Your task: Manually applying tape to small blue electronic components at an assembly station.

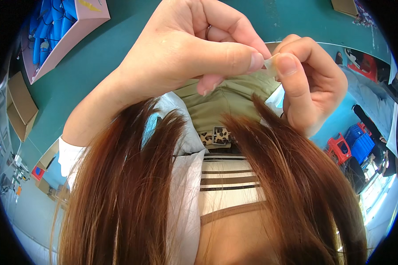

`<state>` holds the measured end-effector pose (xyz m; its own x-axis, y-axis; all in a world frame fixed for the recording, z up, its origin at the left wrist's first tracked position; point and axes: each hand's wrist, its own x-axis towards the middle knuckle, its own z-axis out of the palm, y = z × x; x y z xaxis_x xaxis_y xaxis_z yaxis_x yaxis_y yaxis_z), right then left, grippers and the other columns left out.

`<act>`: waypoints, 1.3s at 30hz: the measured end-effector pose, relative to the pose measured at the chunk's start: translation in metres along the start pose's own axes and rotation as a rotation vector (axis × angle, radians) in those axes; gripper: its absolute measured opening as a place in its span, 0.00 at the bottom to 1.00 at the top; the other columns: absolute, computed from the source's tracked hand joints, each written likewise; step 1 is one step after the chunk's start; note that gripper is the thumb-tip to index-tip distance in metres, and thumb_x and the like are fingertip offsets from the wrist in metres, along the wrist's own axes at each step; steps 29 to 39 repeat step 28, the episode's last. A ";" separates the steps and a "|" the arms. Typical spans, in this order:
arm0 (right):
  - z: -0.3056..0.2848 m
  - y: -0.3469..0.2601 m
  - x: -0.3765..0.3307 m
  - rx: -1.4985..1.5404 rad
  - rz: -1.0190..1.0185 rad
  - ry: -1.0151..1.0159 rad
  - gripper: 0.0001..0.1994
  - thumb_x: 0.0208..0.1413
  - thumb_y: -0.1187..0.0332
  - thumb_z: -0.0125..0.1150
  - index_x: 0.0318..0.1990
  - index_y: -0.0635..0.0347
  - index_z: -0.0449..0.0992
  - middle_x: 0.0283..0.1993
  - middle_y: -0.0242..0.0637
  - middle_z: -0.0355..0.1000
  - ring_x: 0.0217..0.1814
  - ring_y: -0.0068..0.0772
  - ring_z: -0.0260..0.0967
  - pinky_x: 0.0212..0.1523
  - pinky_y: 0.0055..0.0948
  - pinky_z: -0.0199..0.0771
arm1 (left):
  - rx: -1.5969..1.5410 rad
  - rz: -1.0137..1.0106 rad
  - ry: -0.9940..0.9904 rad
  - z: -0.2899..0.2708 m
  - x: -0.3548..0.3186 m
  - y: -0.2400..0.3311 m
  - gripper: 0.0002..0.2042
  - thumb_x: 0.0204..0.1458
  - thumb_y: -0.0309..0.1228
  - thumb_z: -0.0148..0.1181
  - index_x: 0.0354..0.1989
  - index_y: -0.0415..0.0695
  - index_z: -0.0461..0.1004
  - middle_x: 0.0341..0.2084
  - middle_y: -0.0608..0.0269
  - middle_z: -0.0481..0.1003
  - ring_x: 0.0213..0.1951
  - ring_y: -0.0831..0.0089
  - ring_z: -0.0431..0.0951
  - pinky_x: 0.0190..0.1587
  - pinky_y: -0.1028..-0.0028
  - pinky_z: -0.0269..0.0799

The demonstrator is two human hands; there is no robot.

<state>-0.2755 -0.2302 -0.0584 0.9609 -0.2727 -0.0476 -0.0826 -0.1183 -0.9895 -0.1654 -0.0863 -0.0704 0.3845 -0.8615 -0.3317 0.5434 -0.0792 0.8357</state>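
In front of me, above the green table, both hands meet at a small translucent, pale yellowish piece of film. My left hand pinches its left edge between thumb and forefinger, with the other fingers curled behind. My right hand is closed, its thumb pressing the film's right side against the bent forefinger. The fingertips nearly touch and cover most of the film, so its full shape is hidden.
The green table spreads beyond my hands. A pink box with several blue wired parts stands at the far left, near an open cardboard box. Another box lies far right. A blue crate and red stools stand right.
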 end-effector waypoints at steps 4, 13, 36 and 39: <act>0.000 -0.001 -0.001 -0.021 -0.009 -0.002 0.08 0.49 0.75 0.52 0.21 0.67 0.66 0.20 0.33 0.63 0.22 0.17 0.52 0.24 0.16 0.49 | 0.000 -0.004 0.009 0.001 0.000 0.000 0.05 0.42 0.22 0.56 0.26 0.32 0.73 0.09 0.67 0.68 0.09 0.87 0.60 0.11 0.88 0.50; 0.004 -0.003 -0.003 -0.142 -0.095 0.003 0.06 0.49 0.77 0.52 0.23 0.70 0.68 0.20 0.33 0.63 0.22 0.17 0.53 0.24 0.15 0.50 | 0.069 -0.033 0.021 0.001 0.000 0.001 0.03 0.41 0.22 0.54 0.23 0.34 0.71 0.09 0.68 0.66 0.09 0.87 0.60 0.11 0.87 0.50; 0.001 0.009 0.004 0.248 0.053 -0.043 0.09 0.52 0.70 0.53 0.26 0.67 0.69 0.22 0.33 0.64 0.24 0.18 0.53 0.25 0.18 0.50 | -0.017 -0.095 -0.010 -0.002 0.003 0.002 0.09 0.42 0.25 0.56 0.31 0.31 0.71 0.10 0.69 0.67 0.09 0.86 0.61 0.11 0.86 0.51; 0.001 0.009 0.004 0.248 0.053 -0.043 0.09 0.52 0.70 0.53 0.26 0.67 0.69 0.22 0.33 0.64 0.24 0.18 0.53 0.25 0.18 0.50 | -0.017 -0.095 -0.010 -0.002 0.003 0.002 0.09 0.42 0.25 0.56 0.31 0.31 0.71 0.10 0.69 0.67 0.09 0.86 0.61 0.11 0.86 0.51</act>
